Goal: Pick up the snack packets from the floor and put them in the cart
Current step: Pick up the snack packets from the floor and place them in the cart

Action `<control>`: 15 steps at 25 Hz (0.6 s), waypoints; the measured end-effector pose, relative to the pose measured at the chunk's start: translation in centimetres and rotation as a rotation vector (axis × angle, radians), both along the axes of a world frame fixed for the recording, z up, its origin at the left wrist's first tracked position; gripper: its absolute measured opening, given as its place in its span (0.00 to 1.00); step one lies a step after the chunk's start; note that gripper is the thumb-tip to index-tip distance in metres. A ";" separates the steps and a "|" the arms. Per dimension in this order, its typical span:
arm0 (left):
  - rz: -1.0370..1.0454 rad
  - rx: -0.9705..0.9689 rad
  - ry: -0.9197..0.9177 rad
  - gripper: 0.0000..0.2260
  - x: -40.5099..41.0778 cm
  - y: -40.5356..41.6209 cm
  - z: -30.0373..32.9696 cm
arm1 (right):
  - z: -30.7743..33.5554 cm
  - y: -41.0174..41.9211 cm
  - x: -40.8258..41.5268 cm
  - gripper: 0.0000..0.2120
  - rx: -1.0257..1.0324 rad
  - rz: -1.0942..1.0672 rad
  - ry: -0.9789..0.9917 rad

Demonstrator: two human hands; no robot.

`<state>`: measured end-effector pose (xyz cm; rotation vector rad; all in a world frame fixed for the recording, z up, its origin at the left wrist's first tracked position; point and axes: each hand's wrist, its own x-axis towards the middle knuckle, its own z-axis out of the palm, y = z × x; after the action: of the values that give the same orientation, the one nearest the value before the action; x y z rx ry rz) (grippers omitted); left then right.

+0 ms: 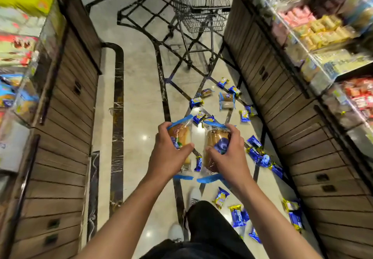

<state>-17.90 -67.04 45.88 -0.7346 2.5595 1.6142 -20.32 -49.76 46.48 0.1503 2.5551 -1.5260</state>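
The left hand (168, 151) grips 1 clear, blue-edged plastic packet of golden bread with a blueberry picture (180, 135), fingers curled over its top and thumb across its front; just beside it the right hand (229, 153) clamps a second clear blue-edged bread packet (215, 141) the same way. Both packets are held up off the glossy cream marble floor (141, 107). Beyond and to the right of the hands, many small blue-and-yellow foil snack packets (244, 115) lie scattered, some close by the person's feet. The grey wire shopping cart (199, 2) stands well ahead of the hands, so the risk, as I judge it, is treading on loose packets on the way, or a slick wrapper slipping from a one-handed grip.
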 end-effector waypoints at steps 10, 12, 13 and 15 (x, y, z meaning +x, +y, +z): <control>0.140 -0.049 -0.051 0.34 -13.6 -8.2 0.3 | -0.9 -9.5 -17.1 0.37 -0.076 0.201 -0.038; 0.167 -0.052 -0.045 0.33 -16.5 -9.5 0.7 | -0.6 -11.2 -20.8 0.37 -0.060 0.247 -0.032; 0.189 -0.044 -0.038 0.33 -17.8 -10.3 0.8 | -0.5 -12.0 -22.5 0.37 -0.055 0.272 -0.026; 0.227 -0.031 -0.023 0.34 -20.1 -11.8 1.0 | -0.1 -13.8 -25.5 0.37 -0.064 0.301 -0.023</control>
<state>-38.04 -78.89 46.85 -1.0751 2.5708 1.6143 -45.78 -63.53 46.34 -0.2132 2.3752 -1.4759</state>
